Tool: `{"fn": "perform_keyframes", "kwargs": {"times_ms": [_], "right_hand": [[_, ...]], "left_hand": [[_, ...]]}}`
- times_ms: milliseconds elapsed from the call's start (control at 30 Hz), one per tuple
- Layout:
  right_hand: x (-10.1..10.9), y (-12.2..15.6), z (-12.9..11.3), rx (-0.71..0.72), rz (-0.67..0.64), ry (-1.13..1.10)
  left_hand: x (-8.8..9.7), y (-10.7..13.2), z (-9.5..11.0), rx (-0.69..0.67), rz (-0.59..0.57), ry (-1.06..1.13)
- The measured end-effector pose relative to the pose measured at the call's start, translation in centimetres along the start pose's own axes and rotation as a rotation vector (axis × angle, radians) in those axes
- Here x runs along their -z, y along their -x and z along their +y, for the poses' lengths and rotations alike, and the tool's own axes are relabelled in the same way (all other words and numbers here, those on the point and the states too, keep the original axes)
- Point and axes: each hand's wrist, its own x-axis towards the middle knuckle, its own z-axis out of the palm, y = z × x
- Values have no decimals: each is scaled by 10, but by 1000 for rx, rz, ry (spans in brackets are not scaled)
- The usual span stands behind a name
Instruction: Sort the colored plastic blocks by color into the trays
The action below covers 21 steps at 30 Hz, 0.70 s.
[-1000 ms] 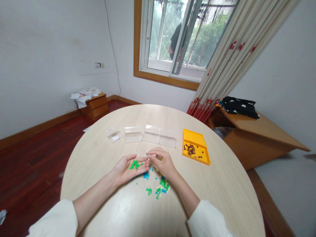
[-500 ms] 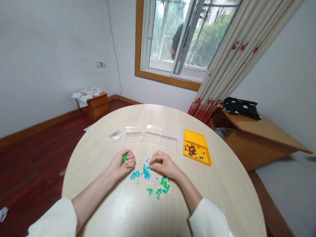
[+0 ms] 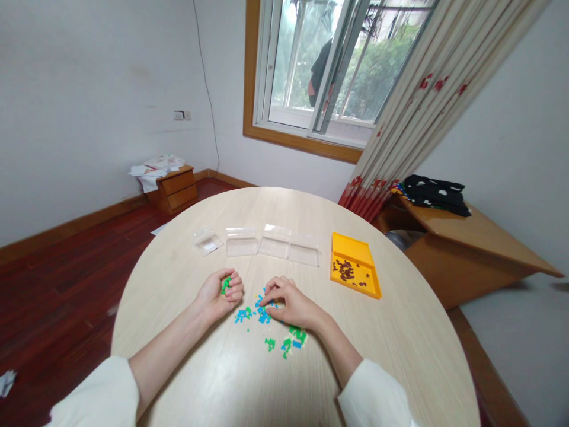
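My left hand (image 3: 221, 294) is palm up above the table, fingers curled round several small green blocks (image 3: 226, 284). Palm down, my right hand (image 3: 288, 302) has its thumb and forefinger brought together in a pinch at the pile of small blue blocks (image 3: 263, 314); whatever is between the fingertips is too small to make out. A smaller cluster of blue and green blocks (image 3: 242, 315) lies just left of that pile. Nearer to me are more green blocks (image 3: 287, 345), mixed with pale yellow ones and a larger blue block (image 3: 297, 344). The right hand partly covers the pieces beneath it.
Behind my hands, clear plastic boxes (image 3: 242, 247) stand in a row, with a separate small clear box (image 3: 208, 244) at their left. To the right lies an open yellow case (image 3: 376, 286) holding small dark brown pieces (image 3: 344, 270). Everything rests on a round wooden table (image 3: 213, 379).
My right hand has moved slightly left and towards me, onto the blue blocks, and its thumb and forefinger have come closer together. The left hand stays in place with the green blocks.
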Motion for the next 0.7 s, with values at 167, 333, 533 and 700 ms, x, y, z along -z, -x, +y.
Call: {"fn": "perform_keyframes", "kwargs": {"times_ms": [167,333,533,700], "right_hand": [[-3,-1,1,-1,12,26],[-8,-2,1,-7,96,37],[-9,-5,11,-150,382,-176],[-8,-5,24,-225,565,-289]], "left_hand": [[0,0,0,-1,9,-2],[-1,0,-1,-8,24,-7],[0,-1,-1,5,17,-3],[0,0,-2,6,22,-2]]}}
